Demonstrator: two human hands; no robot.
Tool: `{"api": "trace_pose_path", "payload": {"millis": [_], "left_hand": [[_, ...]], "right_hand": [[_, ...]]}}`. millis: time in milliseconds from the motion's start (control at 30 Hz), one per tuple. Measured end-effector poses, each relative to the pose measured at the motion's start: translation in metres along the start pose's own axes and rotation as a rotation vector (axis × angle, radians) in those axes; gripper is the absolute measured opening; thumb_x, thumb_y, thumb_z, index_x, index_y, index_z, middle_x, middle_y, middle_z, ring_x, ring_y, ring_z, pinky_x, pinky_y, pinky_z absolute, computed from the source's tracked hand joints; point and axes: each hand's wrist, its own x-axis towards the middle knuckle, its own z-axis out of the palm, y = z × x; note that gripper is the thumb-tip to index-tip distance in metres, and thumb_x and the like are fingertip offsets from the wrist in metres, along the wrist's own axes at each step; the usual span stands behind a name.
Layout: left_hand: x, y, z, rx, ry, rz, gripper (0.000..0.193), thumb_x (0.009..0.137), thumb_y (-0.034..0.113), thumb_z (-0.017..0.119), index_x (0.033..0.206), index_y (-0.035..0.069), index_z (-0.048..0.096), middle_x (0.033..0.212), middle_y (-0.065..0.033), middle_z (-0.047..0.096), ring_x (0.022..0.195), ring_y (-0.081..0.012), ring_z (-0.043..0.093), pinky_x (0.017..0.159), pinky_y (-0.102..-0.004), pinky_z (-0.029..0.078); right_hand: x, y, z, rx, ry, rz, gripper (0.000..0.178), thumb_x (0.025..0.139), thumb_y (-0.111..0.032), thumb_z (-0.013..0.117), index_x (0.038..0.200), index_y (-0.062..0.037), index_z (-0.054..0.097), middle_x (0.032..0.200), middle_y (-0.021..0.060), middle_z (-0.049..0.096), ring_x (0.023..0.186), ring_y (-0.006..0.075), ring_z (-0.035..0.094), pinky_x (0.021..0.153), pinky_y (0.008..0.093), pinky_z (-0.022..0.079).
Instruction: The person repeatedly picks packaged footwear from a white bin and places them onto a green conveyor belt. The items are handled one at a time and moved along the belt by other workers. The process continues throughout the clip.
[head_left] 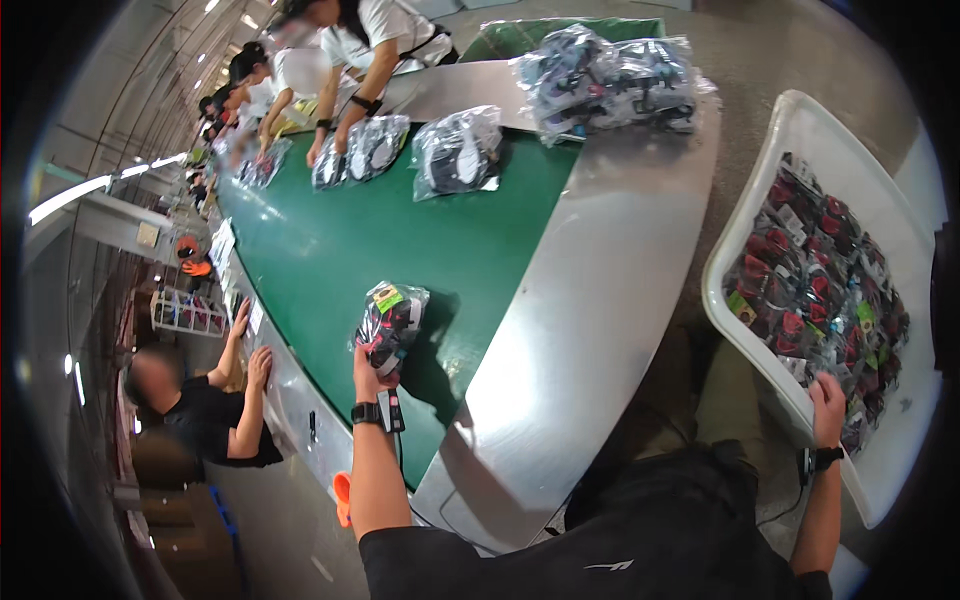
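The left hand grasps a bagged item over the green belt, best held gently; the right hand's grip, at the tub, I cannot tell.

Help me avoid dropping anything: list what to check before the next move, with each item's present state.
1. Left hand gripping the held bag: ok, closed on its lower end.
2. Held bag raised off the green belt: cannot tell from this angle.
3. Right hand gripping something: cannot tell; it is at the white bin.
4. White bin stocked: ok, small bags inside.
5. Co-worker's hands away from the held bag: ok.
6. Metal edge free of bags: not ok, piled bags at its far end.
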Motion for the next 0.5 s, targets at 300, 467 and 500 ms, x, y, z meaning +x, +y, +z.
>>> {"api": "trace_pose_path", "payload": {"millis": [300,467,500], "left_hand": [[-0.148,-0.056,0.223,0.062,-0.537,-0.052,0.047,0.101,0.031,0.057,0.14,0.005,0.054,0.134,-0.0116,0.066,0.115,-0.0248,0.067,0.098,-0.0392,0.054],[-0.228,-0.112,0.306,0.266,-0.954,0.182,0.054,0.099,0.02,0.055,0.15,0.003,0.043,0.139,-0.0143,0.059,0.122,-0.0256,0.063,0.105,-0.042,0.052],[-0.241,-0.12,0.315,0.355,-0.915,0.176,0.055,0.101,0.017,0.055,0.153,0.004,0.04,0.139,-0.0131,0.059,0.122,-0.0239,0.063,0.103,-0.0405,0.053]], "right_hand": [[0.006,-0.188,0.081,0.484,-0.448,-0.166,0.033,0.1,-0.025,0.071,0.121,-0.0002,0.07,0.099,0.0057,0.072,0.09,0.0103,0.065,0.078,0.029,0.054],[-0.027,-0.228,0.112,0.843,-0.682,0.02,0.088,0.096,-0.043,0.076,0.157,0.0035,0.03,0.13,0.0178,0.064,0.115,0.0191,0.063,0.094,0.0318,0.055],[-0.034,-0.232,0.116,0.842,-0.654,-0.018,0.097,0.095,-0.045,0.077,0.158,0.0057,0.025,0.134,0.0196,0.061,0.12,0.0203,0.061,0.1,0.0325,0.053]]}}
